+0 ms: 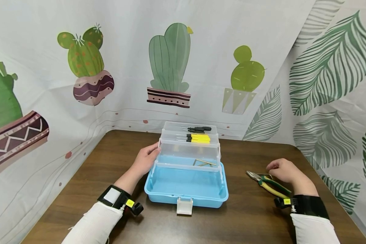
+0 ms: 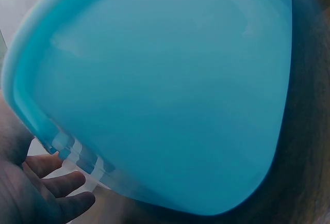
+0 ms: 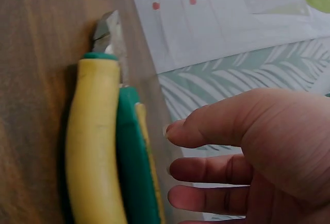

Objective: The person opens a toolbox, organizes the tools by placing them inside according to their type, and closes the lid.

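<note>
My left hand [image 1: 145, 158] touches the left side of the clear folding trays on a light blue toolbox [image 1: 186, 201]. The left wrist view has its fingers stretched out beside the tray hinges, below the blue wall [image 2: 165, 90]. Right of the box, pliers [image 1: 271, 185] with yellow and green handles lie on the table. My right hand [image 1: 285, 170] hovers over them, with a thin brass-coloured rod [image 1: 267, 175] partly hidden by its fingers. Close up, the right hand [image 3: 247, 152] holds nothing, its loosely bent fingers beside the green handle [image 3: 135, 157].
The toolbox stands open, its trays stepped up toward the back. Black-handled screwdrivers [image 1: 198, 129] lie in the top tray, yellow-handled screwdrivers [image 1: 199, 138] in the middle one, and brass-coloured hex keys [image 1: 205, 163] in the lowest. A white latch [image 1: 184, 206] hangs in front. Behind the brown table [image 1: 247, 220] hangs a printed cloth [image 1: 125, 67].
</note>
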A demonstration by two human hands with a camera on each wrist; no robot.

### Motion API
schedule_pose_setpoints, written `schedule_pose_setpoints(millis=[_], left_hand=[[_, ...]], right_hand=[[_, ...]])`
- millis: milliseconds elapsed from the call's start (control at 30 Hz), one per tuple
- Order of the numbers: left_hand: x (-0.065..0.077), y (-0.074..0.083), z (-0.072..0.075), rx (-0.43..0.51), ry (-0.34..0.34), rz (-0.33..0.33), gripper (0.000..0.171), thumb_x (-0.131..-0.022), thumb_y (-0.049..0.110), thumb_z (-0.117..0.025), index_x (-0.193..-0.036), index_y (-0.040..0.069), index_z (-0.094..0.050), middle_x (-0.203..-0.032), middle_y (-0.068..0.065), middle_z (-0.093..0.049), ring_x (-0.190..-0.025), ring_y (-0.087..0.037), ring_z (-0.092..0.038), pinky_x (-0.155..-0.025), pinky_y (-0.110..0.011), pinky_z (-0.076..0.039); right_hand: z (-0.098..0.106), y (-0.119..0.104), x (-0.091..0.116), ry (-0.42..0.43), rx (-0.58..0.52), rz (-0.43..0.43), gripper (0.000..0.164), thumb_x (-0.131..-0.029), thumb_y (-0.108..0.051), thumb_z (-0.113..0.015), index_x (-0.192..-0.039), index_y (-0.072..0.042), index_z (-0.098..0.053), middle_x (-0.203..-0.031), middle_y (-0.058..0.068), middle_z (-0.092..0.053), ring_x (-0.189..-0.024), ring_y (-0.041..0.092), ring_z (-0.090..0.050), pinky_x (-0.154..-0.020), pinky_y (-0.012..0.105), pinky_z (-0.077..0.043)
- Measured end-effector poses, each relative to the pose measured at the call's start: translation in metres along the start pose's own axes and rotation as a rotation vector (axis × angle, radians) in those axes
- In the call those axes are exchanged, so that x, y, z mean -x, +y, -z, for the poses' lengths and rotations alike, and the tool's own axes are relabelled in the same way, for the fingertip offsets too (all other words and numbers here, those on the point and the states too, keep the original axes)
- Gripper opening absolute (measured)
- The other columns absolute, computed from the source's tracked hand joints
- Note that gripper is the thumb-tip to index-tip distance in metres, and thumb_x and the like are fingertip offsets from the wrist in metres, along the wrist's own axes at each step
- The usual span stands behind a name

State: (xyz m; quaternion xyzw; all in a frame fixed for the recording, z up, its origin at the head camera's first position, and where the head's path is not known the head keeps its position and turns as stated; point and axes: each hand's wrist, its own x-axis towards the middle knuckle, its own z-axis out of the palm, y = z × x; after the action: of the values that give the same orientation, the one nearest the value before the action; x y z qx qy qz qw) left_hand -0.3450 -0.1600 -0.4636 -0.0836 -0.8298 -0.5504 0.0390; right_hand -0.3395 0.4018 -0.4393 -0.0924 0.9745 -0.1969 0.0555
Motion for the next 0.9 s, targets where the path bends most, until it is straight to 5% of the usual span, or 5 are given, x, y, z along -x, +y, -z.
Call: schedule_pose_setpoints(millis=[900], left_hand=[[0.001, 0.0, 0.0, 0.004, -0.002, 0.028, 0.049, -0.107, 0.048, -0.05, -0.153, 0.03, -0.051, -0.156, -0.003, -0.053, -0.141, -0.031, -0.055, -0.107, -0.057, -0.051]], right_hand=[[-0.016, 0.004, -0.008, 0.027, 0.058, 0.004, 0.006, -0.086, -0.013, -0.065, -0.082, -0.01, -0.069, -0.083, 0.004, -0.069, -0.077, 0.019, -0.059, -0.07, 0.037, -0.049]])
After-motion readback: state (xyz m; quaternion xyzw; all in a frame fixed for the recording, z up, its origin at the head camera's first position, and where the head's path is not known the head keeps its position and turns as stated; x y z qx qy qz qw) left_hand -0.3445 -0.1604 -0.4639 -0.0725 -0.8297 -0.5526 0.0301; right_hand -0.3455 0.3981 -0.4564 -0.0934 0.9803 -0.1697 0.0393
